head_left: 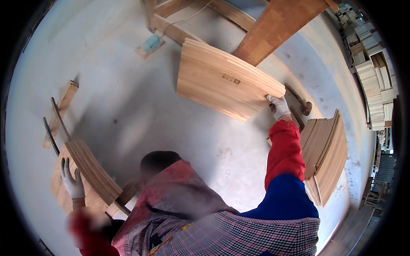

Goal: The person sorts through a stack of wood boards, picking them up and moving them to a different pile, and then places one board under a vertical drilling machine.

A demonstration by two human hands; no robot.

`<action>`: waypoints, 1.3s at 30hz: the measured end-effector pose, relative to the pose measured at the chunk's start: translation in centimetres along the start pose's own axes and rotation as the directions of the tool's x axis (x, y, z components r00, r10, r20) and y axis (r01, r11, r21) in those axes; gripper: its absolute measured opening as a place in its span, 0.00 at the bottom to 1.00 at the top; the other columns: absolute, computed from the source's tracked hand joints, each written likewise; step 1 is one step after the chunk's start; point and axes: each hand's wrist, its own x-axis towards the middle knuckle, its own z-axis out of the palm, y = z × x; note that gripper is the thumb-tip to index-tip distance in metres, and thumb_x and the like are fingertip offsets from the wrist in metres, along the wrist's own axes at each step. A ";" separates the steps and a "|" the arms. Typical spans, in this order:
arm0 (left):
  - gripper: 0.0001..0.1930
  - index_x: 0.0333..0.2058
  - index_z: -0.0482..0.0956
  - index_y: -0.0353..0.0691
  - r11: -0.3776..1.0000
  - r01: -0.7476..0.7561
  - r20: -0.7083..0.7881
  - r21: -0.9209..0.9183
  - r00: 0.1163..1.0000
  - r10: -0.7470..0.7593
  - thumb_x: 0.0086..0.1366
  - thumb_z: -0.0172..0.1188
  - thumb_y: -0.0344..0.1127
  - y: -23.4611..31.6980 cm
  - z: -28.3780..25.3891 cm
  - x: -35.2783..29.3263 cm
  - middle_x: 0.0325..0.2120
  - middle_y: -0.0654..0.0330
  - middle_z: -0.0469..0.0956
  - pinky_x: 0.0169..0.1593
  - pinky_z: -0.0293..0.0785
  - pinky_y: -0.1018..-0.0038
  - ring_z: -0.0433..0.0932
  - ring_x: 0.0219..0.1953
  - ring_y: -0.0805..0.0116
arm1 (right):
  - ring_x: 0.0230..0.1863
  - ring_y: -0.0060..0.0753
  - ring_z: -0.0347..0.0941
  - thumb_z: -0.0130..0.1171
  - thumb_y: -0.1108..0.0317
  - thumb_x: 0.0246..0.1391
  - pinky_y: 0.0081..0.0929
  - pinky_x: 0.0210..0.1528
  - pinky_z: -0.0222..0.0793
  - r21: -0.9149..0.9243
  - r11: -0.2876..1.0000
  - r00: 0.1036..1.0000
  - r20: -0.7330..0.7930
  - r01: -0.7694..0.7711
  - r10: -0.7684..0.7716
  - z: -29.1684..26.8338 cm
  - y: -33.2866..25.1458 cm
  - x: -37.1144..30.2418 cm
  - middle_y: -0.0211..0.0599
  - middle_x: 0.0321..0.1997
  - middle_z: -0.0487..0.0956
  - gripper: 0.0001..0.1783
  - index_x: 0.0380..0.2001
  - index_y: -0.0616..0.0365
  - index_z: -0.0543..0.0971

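My right hand (279,107), in a white work glove, reaches far forward. Its fingers close on the right corner of a stack of pale wooden panels (222,81), which leans tilted with a small dark printed mark on its front face. At the lower left, my left hand (73,182), gloved in white with dark fingertips, lies with spread fingers against the face of another batch of wooden panels (92,170). That batch stands on edge, and the hand's underside is hidden.
A third stack of panels (326,149) stands at the right beside a wooden mallet (306,107). Wooden strips (64,106) lie at the left. Ahead are a wooden frame (171,27), a brown board (277,30) and a pale blue object (151,43). Stacked timber (371,94) lines the far right.
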 end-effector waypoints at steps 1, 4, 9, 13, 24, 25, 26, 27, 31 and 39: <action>0.25 0.54 0.63 0.37 0.998 -0.068 -0.004 -0.020 0.998 0.068 0.55 0.53 0.31 2.5 0.1 1.7 0.56 0.49 0.58 0.59 0.53 0.63 0.56 0.58 0.50 | 0.38 0.21 0.70 0.61 0.77 0.41 0.18 0.40 0.65 -0.083 0.996 0.999 -0.018 -0.041 0.040 0.2 -0.2 -1.1 0.25 0.35 0.74 0.19 0.41 0.54 0.72; 0.30 0.54 0.62 0.39 0.967 -0.251 0.051 -0.048 0.966 0.253 0.49 0.57 0.28 11.9 2.7 7.3 0.54 0.49 0.60 0.59 0.53 0.62 0.58 0.56 0.49 | 0.35 0.21 0.70 0.60 0.76 0.44 0.17 0.40 0.64 -0.230 0.973 1.000 -0.012 -0.009 0.007 -2.0 1.9 -3.6 0.27 0.33 0.75 0.16 0.39 0.60 0.73; 0.39 0.58 0.53 0.41 0.885 -0.382 0.134 -0.265 0.894 0.427 0.47 0.62 0.36 26.4 8.9 15.2 0.57 0.51 0.56 0.59 0.55 0.63 0.57 0.57 0.50 | 0.35 0.19 0.68 0.57 0.77 0.46 0.17 0.40 0.65 -0.078 0.985 0.983 0.110 0.156 -0.147 -1.9 4.7 -7.9 0.27 0.36 0.71 0.22 0.46 0.62 0.65; 0.43 0.59 0.51 0.43 0.900 0.006 0.340 -0.435 0.927 0.158 0.45 0.64 0.35 31.2 14.7 18.5 0.56 0.49 0.59 0.57 0.60 0.69 0.62 0.55 0.55 | 0.33 0.17 0.63 0.53 0.78 0.48 0.11 0.35 0.64 0.105 0.993 0.968 0.237 0.054 -0.078 -1.2 5.4 -8.3 0.30 0.40 0.68 0.25 0.51 0.60 0.64; 0.33 0.56 0.58 0.39 0.547 0.261 0.490 -0.796 0.808 0.327 0.51 0.59 0.22 32.2 18.8 20.1 0.47 0.60 0.68 0.50 0.68 0.75 0.67 0.49 0.69 | 0.40 0.20 0.68 0.54 0.76 0.51 0.19 0.45 0.64 -0.158 0.985 0.997 -0.045 -0.069 0.063 -3.1 11.5 -6.8 0.30 0.42 0.72 0.20 0.49 0.55 0.67; 0.32 0.56 0.58 0.39 0.539 0.261 0.484 -0.801 0.813 0.325 0.52 0.58 0.22 32.2 18.7 20.0 0.47 0.60 0.68 0.50 0.68 0.75 0.67 0.49 0.69 | 0.40 0.20 0.68 0.53 0.75 0.51 0.20 0.45 0.64 -0.110 0.993 0.999 -0.010 -0.049 0.048 -3.3 11.9 -6.7 0.30 0.43 0.72 0.20 0.49 0.56 0.67; 0.32 0.56 0.58 0.39 0.516 0.277 0.486 -0.810 0.809 0.329 0.52 0.58 0.22 31.8 18.7 19.7 0.47 0.60 0.68 0.50 0.67 0.75 0.67 0.49 0.69 | 0.40 0.20 0.67 0.53 0.75 0.51 0.20 0.45 0.64 -0.070 0.997 0.999 0.031 -0.029 0.031 -3.5 12.3 -6.8 0.30 0.43 0.71 0.20 0.49 0.56 0.67; 0.32 0.57 0.58 0.40 0.489 0.288 0.484 -0.823 0.805 0.342 0.52 0.58 0.22 31.8 18.9 19.5 0.47 0.60 0.68 0.50 0.67 0.75 0.67 0.49 0.69 | 0.39 0.19 0.67 0.53 0.74 0.52 0.20 0.45 0.64 -0.028 1.000 0.998 0.063 -0.005 0.006 -4.1 12.9 -6.7 0.30 0.44 0.71 0.20 0.50 0.57 0.66; 0.30 0.56 0.60 0.40 0.398 0.244 0.395 -0.884 0.845 0.359 0.53 0.57 0.23 30.8 20.6 18.7 0.47 0.60 0.68 0.51 0.67 0.75 0.68 0.49 0.69 | 0.39 0.17 0.64 0.51 0.75 0.53 0.16 0.43 0.62 -0.168 0.969 0.983 0.023 0.183 -0.181 -3.4 16.1 -5.8 0.25 0.40 0.70 0.18 0.49 0.58 0.66; 0.28 0.51 0.64 0.40 0.777 0.058 0.371 -0.626 0.899 0.232 0.50 0.61 0.36 28.7 15.7 16.5 0.41 0.48 0.73 0.47 0.67 0.67 0.71 0.45 0.50 | 0.32 0.16 0.62 0.48 0.77 0.52 0.13 0.35 0.60 -0.416 0.848 0.944 0.188 0.327 -0.272 -3.5 12.4 -4.8 0.26 0.34 0.69 0.12 0.41 0.63 0.68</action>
